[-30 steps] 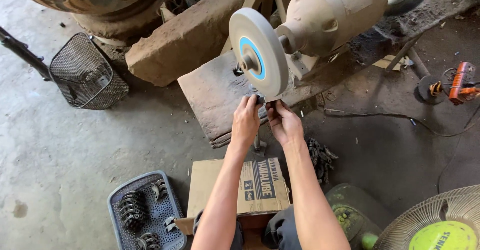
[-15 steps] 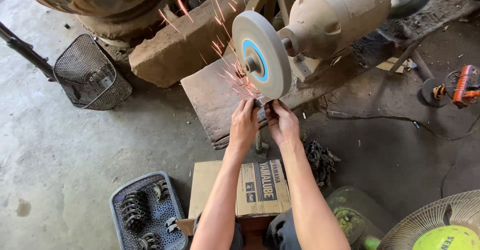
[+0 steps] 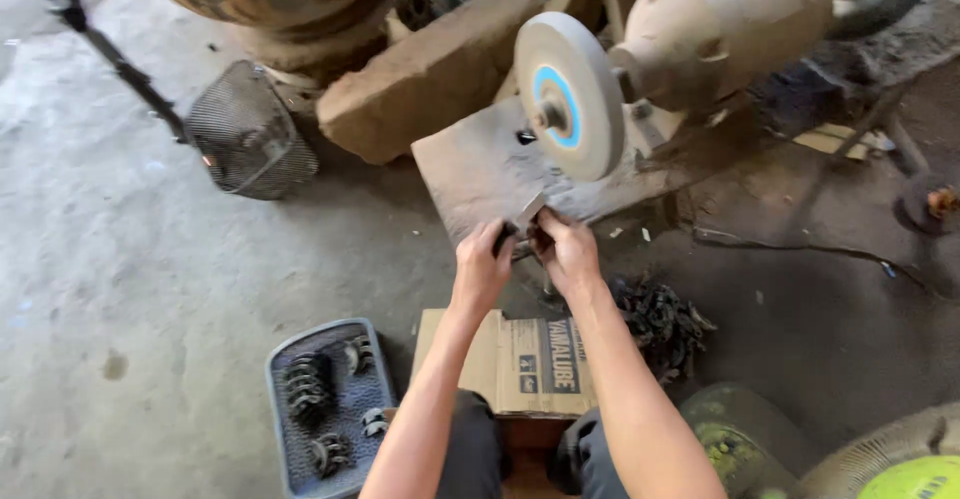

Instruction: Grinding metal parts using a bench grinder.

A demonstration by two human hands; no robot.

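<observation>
a: what's the person holding there?

b: a small flat metal piece (image 3: pixel 527 212). both hands pinch it: the left hand (image 3: pixel 483 262) is closed on its near left end, the right hand (image 3: pixel 566 249) is closed on its right side, thumbs close together.

a: is it on the wheel?

b: no, it sits just below and a little near of the grey grinding wheel (image 3: pixel 568 95), clear of the rim. the wheel has a blue disc at its hub and is mounted on a dusty tan motor (image 3: pixel 740 24) to the right.

a: what's under all that?

b: a worn wooden counter (image 3: pixel 480 169), grey with dust, carries the grinder. far left of it lies a big stone block (image 3: pixel 425 79), and further left a wire mesh basket (image 3: pixel 245 134) on the concrete floor (image 3: pixel 120 289).

a: and near the knees?

b: a cardboard box (image 3: pixel 530 364) in front of the person, a grey plastic tray (image 3: pixel 325 404) with dark metal parts to its left, and a heap of dark metal parts (image 3: pixel 660 324) on the right.
</observation>
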